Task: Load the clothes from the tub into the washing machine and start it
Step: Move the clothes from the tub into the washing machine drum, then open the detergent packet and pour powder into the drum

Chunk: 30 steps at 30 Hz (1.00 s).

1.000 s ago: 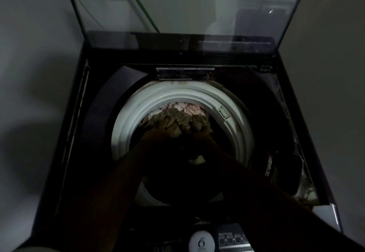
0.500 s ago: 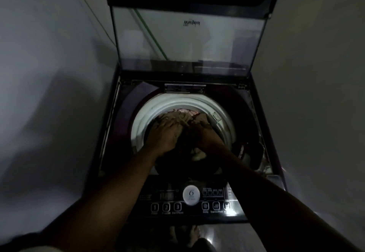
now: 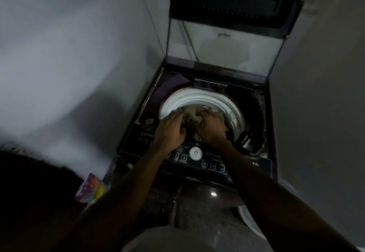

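Observation:
The top-load washing machine stands with its glass lid raised. Inside the white drum rim lies a heap of brownish and pink clothes. My left hand is at the near left of the drum, fingers curled into the cloth. My right hand lies beside it on the same heap, its fingers bent into the fabric. The control panel with a white round knob sits just under my wrists. A grey rounded rim at the bottom edge may be the tub.
Grey walls close in on both sides of the machine. A colourful packet stands on the floor at the machine's left front corner. A dark detergent compartment is at the drum's right. A sandalled foot is on the dark floor.
The view has pulled back and tilted left, so the whole lid and panel now show. Both hands have come up from deep in the drum to near its front rim.

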Tool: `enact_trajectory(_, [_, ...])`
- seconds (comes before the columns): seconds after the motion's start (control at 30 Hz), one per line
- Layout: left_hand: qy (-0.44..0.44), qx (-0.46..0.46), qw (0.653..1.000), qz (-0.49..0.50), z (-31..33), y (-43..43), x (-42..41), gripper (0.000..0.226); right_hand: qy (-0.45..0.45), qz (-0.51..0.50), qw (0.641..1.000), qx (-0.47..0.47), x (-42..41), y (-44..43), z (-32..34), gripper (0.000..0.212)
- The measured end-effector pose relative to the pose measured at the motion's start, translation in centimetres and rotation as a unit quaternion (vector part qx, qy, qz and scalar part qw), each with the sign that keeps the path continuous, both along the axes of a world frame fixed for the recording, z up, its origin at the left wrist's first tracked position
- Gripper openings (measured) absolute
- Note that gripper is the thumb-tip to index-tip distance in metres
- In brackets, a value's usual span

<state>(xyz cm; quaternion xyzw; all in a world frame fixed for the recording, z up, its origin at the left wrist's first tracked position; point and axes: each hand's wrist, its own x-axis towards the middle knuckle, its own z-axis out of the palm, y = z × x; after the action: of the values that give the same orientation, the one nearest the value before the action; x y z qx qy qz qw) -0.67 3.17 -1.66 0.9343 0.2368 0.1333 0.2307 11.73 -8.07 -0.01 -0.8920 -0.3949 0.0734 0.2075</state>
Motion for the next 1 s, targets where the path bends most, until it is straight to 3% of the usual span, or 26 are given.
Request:
enact_trajectory(0.2, [-0.060, 0.004, 0.993, 0.103, 1.2, -3.9, -8.1, 0.056, 0.004, 0.101, 0.990, 0.096, -5.6, -0.5, 1.4, 0.032])
enact_trajectory(0.43, [-0.005, 0.028, 0.976, 0.218, 2.3, -5.3, -17.5, 0.057, -0.011, 0.231, 0.966, 0.116, -13.4, 0.5, 2.4, 0.033])
enact_trajectory(0.7, [-0.005, 0.039, 0.963, 0.266, 2.0, -5.1, -27.6, 0.054, 0.001, 0.309, 0.947, 0.083, -21.4, 3.1, 0.4, 0.042])
enact_trajectory(1.0, [0.024, 0.011, 0.958, 0.285, -2.9, -2.7, -36.8, 0.057, 0.003, 0.355, 0.932, 0.070, -31.2, 5.6, -3.6, 0.034])
